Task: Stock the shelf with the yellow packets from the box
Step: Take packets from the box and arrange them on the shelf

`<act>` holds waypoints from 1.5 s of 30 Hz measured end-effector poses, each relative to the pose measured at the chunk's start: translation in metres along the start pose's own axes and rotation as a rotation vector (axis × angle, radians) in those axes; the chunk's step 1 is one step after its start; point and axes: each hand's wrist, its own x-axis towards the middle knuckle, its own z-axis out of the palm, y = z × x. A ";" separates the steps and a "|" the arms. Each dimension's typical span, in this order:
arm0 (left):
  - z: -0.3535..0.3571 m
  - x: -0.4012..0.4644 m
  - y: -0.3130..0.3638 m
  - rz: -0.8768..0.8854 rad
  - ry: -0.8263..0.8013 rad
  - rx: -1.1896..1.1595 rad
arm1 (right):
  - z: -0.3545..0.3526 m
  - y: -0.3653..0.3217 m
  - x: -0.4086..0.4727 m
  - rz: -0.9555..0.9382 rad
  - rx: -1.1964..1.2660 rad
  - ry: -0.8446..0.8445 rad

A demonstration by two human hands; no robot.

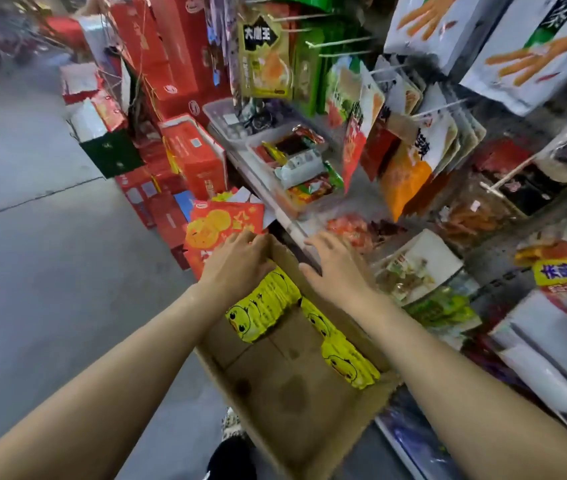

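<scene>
Red cartons [192, 157] stand stacked on the floor at left, their print blurred. The left hand [237, 259] rests on the far left rim of the cardboard box [296, 393], fingers curled over the edge; whether they clamp it cannot be told. Yellow packets [268, 303] lie along the far and right inner walls of the box, partly hidden beneath both forearms. The right hand [335, 263] is spread flat with straight fingers at the shelf [296, 230] front edge, holding nothing. Hanging snack bags [410, 157] at right are motion-blurred.
</scene>
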 end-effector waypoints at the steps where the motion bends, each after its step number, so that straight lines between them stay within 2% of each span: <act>1: 0.017 0.010 -0.015 0.006 -0.052 -0.009 | 0.021 0.000 0.008 0.040 0.022 -0.035; 4: 0.073 0.033 -0.056 0.035 -0.241 -0.033 | 0.083 0.002 0.025 0.163 0.075 -0.163; 9: 0.171 0.054 -0.107 -0.020 -0.508 -0.103 | 0.172 0.011 0.045 0.304 0.123 -0.348; 15: 0.258 0.059 -0.146 -0.093 -0.644 -0.255 | 0.255 0.019 0.065 0.456 0.216 -0.508; 21: 0.294 0.067 -0.163 -0.069 -0.604 -0.281 | 0.288 0.024 0.072 0.492 0.232 -0.457; 25: 0.300 0.066 -0.163 0.002 -0.597 -0.161 | 0.295 0.021 0.074 0.464 0.147 -0.346; 29: 0.304 0.061 -0.166 0.024 -0.657 -0.092 | 0.307 0.020 0.078 0.480 0.156 -0.387; 34: 0.312 0.056 -0.169 0.056 -0.782 -0.001 | 0.321 0.021 0.080 0.446 0.072 -0.348; 36: 0.318 0.052 -0.173 0.042 -0.834 -0.050 | 0.327 0.018 0.078 0.424 0.007 -0.344; 40: 0.317 0.048 -0.175 -0.049 -0.933 -0.298 | 0.330 0.016 0.074 0.431 -0.025 -0.348; 45: 0.309 0.051 -0.168 -0.027 -0.955 -0.323 | 0.310 0.027 0.062 0.510 0.249 -0.330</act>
